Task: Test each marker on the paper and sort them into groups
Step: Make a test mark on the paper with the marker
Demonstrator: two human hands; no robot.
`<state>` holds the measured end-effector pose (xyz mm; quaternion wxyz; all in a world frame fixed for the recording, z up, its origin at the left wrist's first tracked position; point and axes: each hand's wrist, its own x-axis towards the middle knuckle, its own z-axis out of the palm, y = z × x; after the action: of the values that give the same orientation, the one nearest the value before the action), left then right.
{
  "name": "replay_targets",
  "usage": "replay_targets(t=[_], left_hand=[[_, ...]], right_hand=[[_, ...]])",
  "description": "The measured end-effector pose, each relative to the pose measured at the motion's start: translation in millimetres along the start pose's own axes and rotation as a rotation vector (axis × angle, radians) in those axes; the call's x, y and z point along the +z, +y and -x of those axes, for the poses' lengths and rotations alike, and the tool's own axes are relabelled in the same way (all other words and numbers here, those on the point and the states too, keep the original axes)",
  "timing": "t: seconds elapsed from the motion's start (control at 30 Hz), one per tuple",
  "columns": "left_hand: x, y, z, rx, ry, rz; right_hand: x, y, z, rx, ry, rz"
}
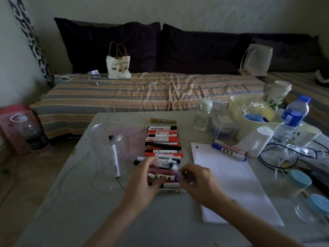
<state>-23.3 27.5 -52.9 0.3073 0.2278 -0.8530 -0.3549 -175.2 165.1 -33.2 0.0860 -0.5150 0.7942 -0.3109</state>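
White paper [229, 182] lies on the worktop [74, 202], right of both hands. Right hand [197, 184], blurred, pinches a blue-tipped marker [175, 171]; left hand [144, 182] rests with curled fingers [151, 162] on the marker row [162, 145], grip unclear. Labels unreadable. Beyond, a tote [118, 65] reads partly "BEAR".

A little white bag [118, 65] sits on the stripy bed [142, 91] at eleven o'clock. A blue-capped water bottle [293, 118] stands by a yellow tub [236, 107] at two o'clock.
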Motion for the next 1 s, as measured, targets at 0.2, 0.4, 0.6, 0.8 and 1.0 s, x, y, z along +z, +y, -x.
replay_targets(t=[0.2,0.4,0.6,0.8,1.0], left_hand=[[37.2,33.3,-19.3,-0.268,-0.163,0.31],[67.6,55.9,-44.2,-0.675,-0.108,0.891],[84.2,62.9,-64.7,-0.763,-0.01,1.139],[102.4,70.1,-70.9,-0.664,-0.155,0.985],[106.1,66.7,-76.4,-0.619,-0.227,1.058]], right_hand=[[-43.0,13.9,13.5,0.414,0.096,-0.748],[-48.1,29.8,12.5,0.614,0.094,-1.227],[-53.7,54.5,11.3,0.66,-0.081,-1.066],[-52.7,54.8,-3.6,0.581,-0.179,-0.724],[-52.3,63.1,-2.7,0.695,-0.217,-1.037]])
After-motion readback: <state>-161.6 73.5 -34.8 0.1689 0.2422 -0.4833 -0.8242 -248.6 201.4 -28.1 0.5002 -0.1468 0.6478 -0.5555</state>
